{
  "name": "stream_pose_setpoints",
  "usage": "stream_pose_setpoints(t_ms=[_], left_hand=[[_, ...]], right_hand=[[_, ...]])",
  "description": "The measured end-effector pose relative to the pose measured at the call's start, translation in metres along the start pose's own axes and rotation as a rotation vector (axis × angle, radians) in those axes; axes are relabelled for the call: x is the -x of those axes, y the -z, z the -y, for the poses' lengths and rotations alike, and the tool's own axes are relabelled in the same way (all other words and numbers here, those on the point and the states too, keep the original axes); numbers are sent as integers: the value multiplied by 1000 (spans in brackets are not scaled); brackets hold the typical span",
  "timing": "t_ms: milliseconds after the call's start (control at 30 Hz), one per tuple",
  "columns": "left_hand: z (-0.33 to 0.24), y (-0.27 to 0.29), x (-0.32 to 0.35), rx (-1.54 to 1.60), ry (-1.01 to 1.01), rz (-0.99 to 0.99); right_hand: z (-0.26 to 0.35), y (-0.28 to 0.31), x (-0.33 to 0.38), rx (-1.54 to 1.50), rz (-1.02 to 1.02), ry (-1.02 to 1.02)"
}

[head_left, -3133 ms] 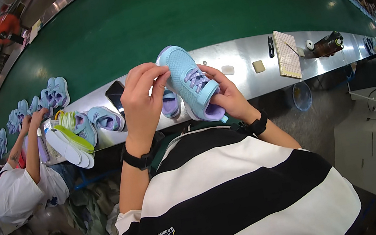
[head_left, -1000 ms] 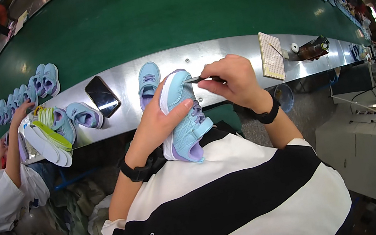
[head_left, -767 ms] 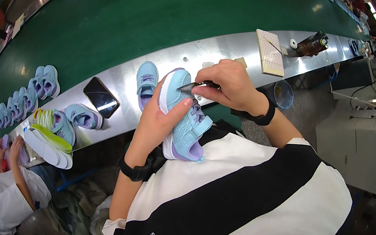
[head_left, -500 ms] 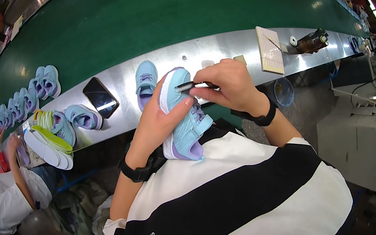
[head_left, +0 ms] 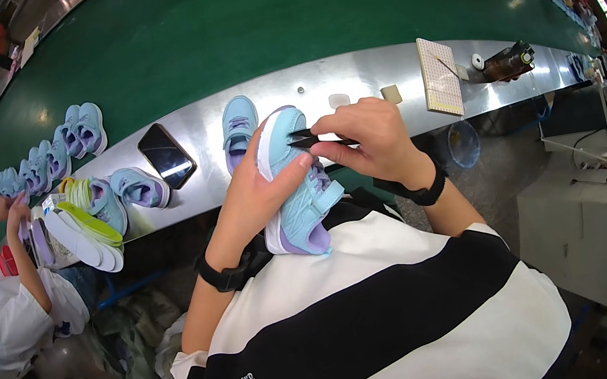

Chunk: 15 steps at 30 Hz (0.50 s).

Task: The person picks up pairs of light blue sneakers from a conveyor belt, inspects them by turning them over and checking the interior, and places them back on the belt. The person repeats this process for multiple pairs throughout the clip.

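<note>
Clasps light-blue shoe (head_left: 300,218) in left hand (head_left: 253,197), near and right of 1 matching sneaker (head_left: 237,116) on metal ledge (head_left: 356,70); pinches 2-pronged black tool (head_left: 303,143) in right hand (head_left: 372,135), at shoe's toe.

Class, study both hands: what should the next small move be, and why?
Perhaps the right hand should squeeze the black, pointed tweezers: their tips look parted at the toe of the light-blue, purple-lined shoe, which the left hand holds.

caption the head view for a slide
Left hand grips light-blue sneaker; right hand holds black tweezers at its toe
</note>
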<state>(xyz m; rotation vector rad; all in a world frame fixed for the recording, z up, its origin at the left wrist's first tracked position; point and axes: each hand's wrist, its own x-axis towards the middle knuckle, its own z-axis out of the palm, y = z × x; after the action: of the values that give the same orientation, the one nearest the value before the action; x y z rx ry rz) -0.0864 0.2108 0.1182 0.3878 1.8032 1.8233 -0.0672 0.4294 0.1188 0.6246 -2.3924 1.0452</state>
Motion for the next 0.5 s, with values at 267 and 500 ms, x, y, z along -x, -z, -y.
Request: stream_pose_setpoints(t_ms=[267,500], left_hand=[[20,4,-87,214,55,0],[114,75,-62,-711,-100,-401]], right_hand=[[-37,-24,34,-823,-97,-544],[-96,-99,63,-358,115,-697]])
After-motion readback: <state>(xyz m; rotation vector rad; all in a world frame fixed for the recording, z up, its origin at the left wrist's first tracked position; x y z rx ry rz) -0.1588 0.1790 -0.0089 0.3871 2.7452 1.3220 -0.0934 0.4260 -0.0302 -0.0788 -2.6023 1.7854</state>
